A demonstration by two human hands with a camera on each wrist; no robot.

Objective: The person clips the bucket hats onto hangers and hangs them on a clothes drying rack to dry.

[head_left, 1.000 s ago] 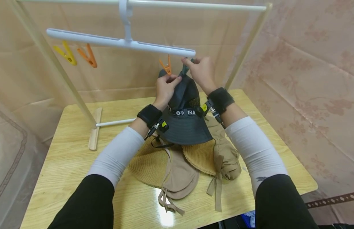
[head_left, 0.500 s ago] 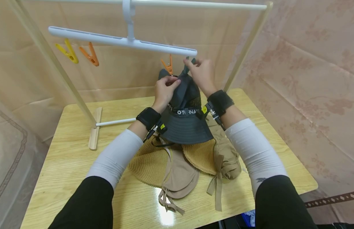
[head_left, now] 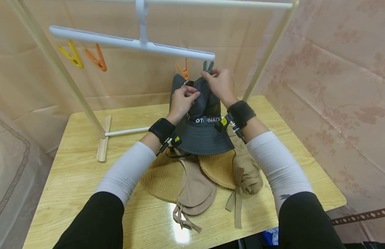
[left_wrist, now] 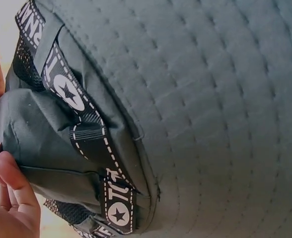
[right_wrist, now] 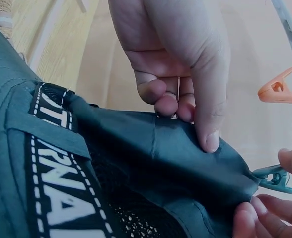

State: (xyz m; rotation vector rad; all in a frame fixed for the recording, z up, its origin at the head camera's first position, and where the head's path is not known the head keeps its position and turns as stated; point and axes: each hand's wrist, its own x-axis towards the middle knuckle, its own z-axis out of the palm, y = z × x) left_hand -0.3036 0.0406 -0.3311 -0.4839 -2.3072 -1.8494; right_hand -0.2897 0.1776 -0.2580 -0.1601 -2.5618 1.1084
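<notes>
Both hands lift the dark grey bucket hat (head_left: pixel 201 117) off the tan hats (head_left: pixel 192 176) toward the hanger's green clip (head_left: pixel 208 65): the left hand (head_left: pixel 183 100) pinches its crown, steadying the fabric, while the right hand (head_left: pixel 221 84) pinches the top edge just under the clip

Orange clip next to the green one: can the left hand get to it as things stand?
Probably yes. The orange clip hangs free under the hanger bar, just above the left hand. That hand's grip is busy pinching the dark hat, so it must let go first.
</notes>
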